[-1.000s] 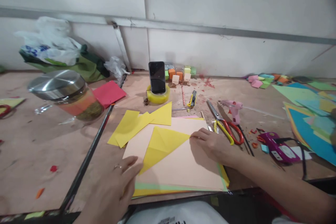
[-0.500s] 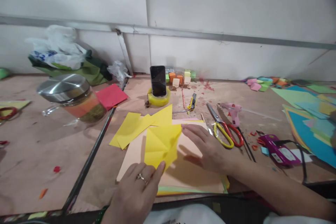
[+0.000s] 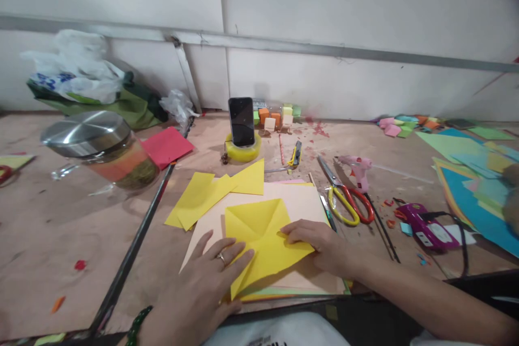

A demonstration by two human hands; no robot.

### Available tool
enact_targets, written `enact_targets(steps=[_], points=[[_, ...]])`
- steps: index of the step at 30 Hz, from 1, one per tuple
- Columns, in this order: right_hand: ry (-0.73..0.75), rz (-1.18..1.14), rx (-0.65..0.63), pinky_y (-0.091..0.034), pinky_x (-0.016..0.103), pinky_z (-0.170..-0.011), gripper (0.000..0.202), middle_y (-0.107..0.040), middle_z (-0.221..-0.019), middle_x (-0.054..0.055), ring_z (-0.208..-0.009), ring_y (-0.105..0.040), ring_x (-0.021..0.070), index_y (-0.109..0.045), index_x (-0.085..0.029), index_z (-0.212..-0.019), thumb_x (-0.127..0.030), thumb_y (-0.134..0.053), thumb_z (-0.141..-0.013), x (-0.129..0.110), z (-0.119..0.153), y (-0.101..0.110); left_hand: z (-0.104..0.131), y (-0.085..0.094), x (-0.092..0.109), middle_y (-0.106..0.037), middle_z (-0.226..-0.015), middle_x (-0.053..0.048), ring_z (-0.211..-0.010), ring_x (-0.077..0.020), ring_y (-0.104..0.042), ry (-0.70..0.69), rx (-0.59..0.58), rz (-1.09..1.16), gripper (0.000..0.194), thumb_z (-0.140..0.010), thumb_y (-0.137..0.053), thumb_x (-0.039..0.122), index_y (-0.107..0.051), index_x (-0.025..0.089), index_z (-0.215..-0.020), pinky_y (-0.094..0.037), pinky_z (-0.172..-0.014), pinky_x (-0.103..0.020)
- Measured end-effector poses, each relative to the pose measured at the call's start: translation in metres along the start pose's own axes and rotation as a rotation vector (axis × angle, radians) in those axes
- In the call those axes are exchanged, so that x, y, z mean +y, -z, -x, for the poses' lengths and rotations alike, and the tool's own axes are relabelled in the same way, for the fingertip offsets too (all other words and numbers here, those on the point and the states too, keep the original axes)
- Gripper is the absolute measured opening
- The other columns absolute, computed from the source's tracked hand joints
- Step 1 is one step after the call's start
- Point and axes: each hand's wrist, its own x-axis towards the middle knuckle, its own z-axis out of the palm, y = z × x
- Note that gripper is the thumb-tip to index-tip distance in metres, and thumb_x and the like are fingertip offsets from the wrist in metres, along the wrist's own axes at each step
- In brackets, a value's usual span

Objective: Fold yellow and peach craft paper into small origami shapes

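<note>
A creased sheet of yellow paper (image 3: 259, 219) lies on a stack of pale sheets (image 3: 206, 238), its fold lines meeting near the middle. My left hand (image 3: 203, 275), with a ring and a dark green bracelet, has its fingers spread over the sheet's lower left edge. At the right side, my right hand (image 3: 320, 240) grips the sheet near its right corner, fingers bent together; the thumb is mostly hidden. Several yellow paper pieces (image 3: 198, 200) lie behind the sheet, on and beside the stack.
Scissors (image 3: 344, 200), a yellow cutter (image 3: 297, 154), a pink glue gun (image 3: 359, 167) and a purple power strip (image 3: 425, 230) lie to the right. A phone (image 3: 242, 121) leans upright in a tape roll (image 3: 243, 150). A lidded glass jar (image 3: 121, 165) stands left, near red paper (image 3: 168, 146).
The yellow sheet's right part has come down and spread toward the right. My right hand has moved nearer and taken hold of it. My left hand's fingers have spread apart.
</note>
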Motion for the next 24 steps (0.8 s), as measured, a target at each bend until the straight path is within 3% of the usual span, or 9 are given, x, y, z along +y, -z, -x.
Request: enact_targets(steps=[3, 8, 12, 14, 17, 20, 22, 24], points=[[-0.084, -0.057, -0.032, -0.053, 0.034, -0.087, 0.052, -0.068, -0.109, 0.011, -0.104, -0.064, 0.0204, -0.056, -0.02, -0.1, 0.003, -0.044, -0.054, -0.003, 0.0, 0.004, -0.004, -0.003, 0.0, -0.065, -0.122, -0.009, -0.11, -0.0279, -0.059, -0.007, -0.031, 0.152, 0.059, -0.077, -0.073, 0.041, -0.053, 0.027, -0.131, -0.039, -0.101, -0.049], [-0.227, -0.093, -0.058, -0.053, 0.034, -0.088, 0.046, -0.069, -0.102, 0.007, -0.101, -0.065, 0.0193, -0.058, -0.02, -0.095, 0.003, -0.045, -0.057, -0.01, -0.003, 0.01, -0.004, -0.015, 0.0, -0.063, -0.123, -0.01, -0.107, -0.0296, -0.058, 0.081, 0.031, 0.225, 0.074, -0.071, -0.074, 0.032, -0.045, 0.026, -0.138, -0.048, -0.091, -0.046], [-0.297, -0.09, -0.061, -0.053, 0.033, -0.084, 0.037, -0.07, -0.097, 0.006, -0.095, -0.066, 0.0192, -0.06, -0.019, -0.092, 0.001, -0.049, -0.064, -0.015, -0.008, 0.013, -0.007, -0.025, -0.007, -0.068, -0.106, -0.007, -0.096, -0.0225, -0.063, 0.178, 0.169, 0.276, 0.067, -0.082, -0.048, 0.009, -0.034, 0.026, -0.145, -0.053, -0.083, -0.038], [-0.351, -0.066, -0.052, -0.054, 0.032, -0.079, 0.026, -0.07, -0.093, 0.006, -0.088, -0.067, 0.0193, -0.06, -0.019, -0.092, -0.006, -0.054, -0.071, -0.016, -0.011, 0.012, -0.011, -0.029, -0.01, -0.069, -0.093, -0.006, -0.083, -0.0204, -0.065, 0.253, 0.26, 0.269, 0.066, -0.085, -0.038, 0.007, -0.028, 0.024, -0.148, -0.054, -0.074, -0.034], [-0.483, -0.036, 0.034, -0.052, 0.027, -0.064, 0.024, -0.069, -0.082, 0.003, -0.07, -0.065, 0.0168, -0.057, -0.019, -0.105, -0.02, -0.057, -0.081, -0.015, -0.015, 0.008, -0.018, -0.033, -0.011, -0.066, -0.078, -0.003, -0.066, -0.0198, -0.064, 0.365, 0.339, 0.184, 0.067, -0.091, -0.038, 0.015, -0.011, 0.016, -0.152, -0.052, -0.06, -0.03], [-0.59, 0.007, 0.085, -0.049, 0.025, -0.054, 0.05, -0.066, -0.07, -0.001, -0.056, -0.062, 0.0149, -0.042, -0.017, -0.131, -0.022, -0.058, -0.083, -0.01, -0.018, 0.003, -0.021, -0.036, -0.007, -0.065, -0.079, -0.004, -0.064, -0.0204, -0.062, 0.402, 0.414, 0.031, 0.07, -0.093, -0.037, 0.017, 0.0, 0.011, -0.152, -0.051, -0.057, -0.03], [-0.59, 0.129, 0.074, -0.048, 0.025, -0.052, 0.063, -0.067, -0.076, 0.001, -0.057, -0.062, 0.0152, -0.033, -0.016, -0.139, -0.021, -0.058, -0.082, -0.006, -0.021, 0.0, -0.021, -0.036, -0.005, -0.065, -0.099, -0.013, -0.081, -0.0249, -0.065, 0.391, 0.462, -0.136, 0.067, -0.092, -0.04, 0.016, -0.01, 0.012, -0.152, -0.053, -0.068, -0.035], [-0.542, 0.332, 0.035, -0.047, 0.026, -0.052, 0.065, -0.067, -0.094, 0.007, -0.062, -0.063, 0.0164, -0.033, -0.015, -0.141, -0.019, -0.058, -0.082, -0.005, -0.023, -0.001, -0.02, -0.034, -0.003, -0.059, -0.119, -0.019, -0.098, -0.0297, -0.061, 0.323, 0.457, -0.298, 0.06, -0.089, -0.044, 0.009, -0.031, 0.018, -0.147, -0.05, -0.079, -0.042]])
